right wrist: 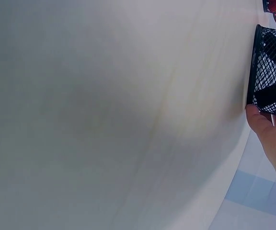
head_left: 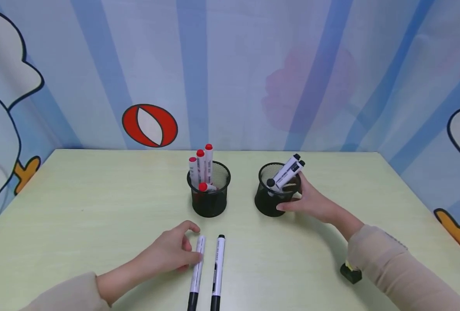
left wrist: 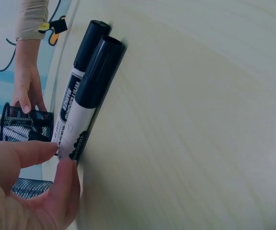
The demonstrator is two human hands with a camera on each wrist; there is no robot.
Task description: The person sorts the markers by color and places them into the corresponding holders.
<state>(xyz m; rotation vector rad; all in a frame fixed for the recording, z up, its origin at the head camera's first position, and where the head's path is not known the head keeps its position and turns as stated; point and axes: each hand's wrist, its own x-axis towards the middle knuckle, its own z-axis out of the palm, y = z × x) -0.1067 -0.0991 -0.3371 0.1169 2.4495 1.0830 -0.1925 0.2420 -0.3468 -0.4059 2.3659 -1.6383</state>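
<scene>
My right hand (head_left: 309,201) grips a black mesh pen cup (head_left: 268,203), thumb at the front and fingers round its right side. Three black-capped markers (head_left: 290,172) lean in that cup. My left hand (head_left: 171,248) is at the far end of a white marker (head_left: 197,268) with a black cap. Its thumb touches the barrel while the curved index finger is apart, beyond the marker's tip. Beside it lies a second black-capped marker (head_left: 218,268), roughly parallel. In the left wrist view, the fingertips (left wrist: 67,167) overlap the lower end of the nearer marker (left wrist: 83,115).
Another black mesh pen cup (head_left: 209,203) stands left of the gripped one, with several red-capped markers (head_left: 201,166) in it. A printed curtain (head_left: 230,77) rises behind the pale table (head_left: 117,185). A small black object (head_left: 350,274) shows under the right sleeve.
</scene>
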